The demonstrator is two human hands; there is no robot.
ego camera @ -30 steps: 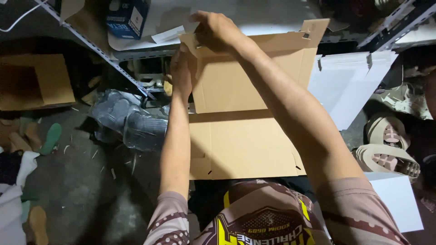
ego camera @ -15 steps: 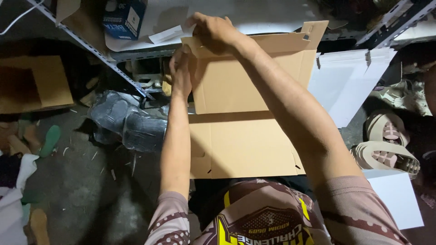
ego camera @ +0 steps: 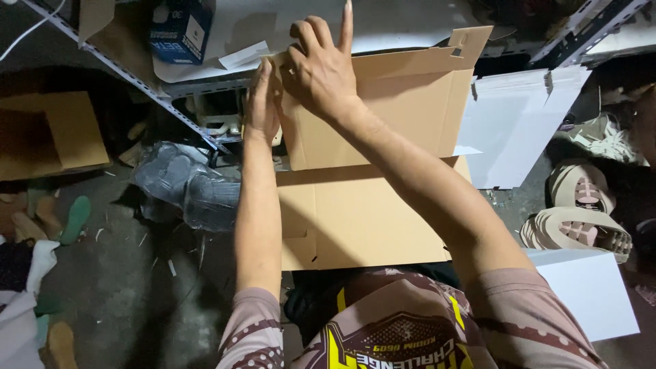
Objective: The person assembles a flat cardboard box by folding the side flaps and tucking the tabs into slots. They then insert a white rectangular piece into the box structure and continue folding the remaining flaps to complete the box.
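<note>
Head view: flat brown cardboard box blank (ego camera: 369, 205), lying across the person's lap, near panel flat, far panel raised upright toward the metal shelf (ego camera: 171, 89). Long axis runs left to right; the slotted corner flap (ego camera: 468, 41) points up and away. Left hand (ego camera: 260, 102): fingers straight and together, pressed edge-on against the upright panel's left end. Right hand (ego camera: 321, 68): spread wide, palm flat over the top left corner, holding it down. Step judged: folding the left end of the raised panel. Next move probably calls for firm pressure along the crease while the panel is kept square. Nearby: white sheets (ego camera: 519, 130), shoe soles (ego camera: 581, 219).
</note>
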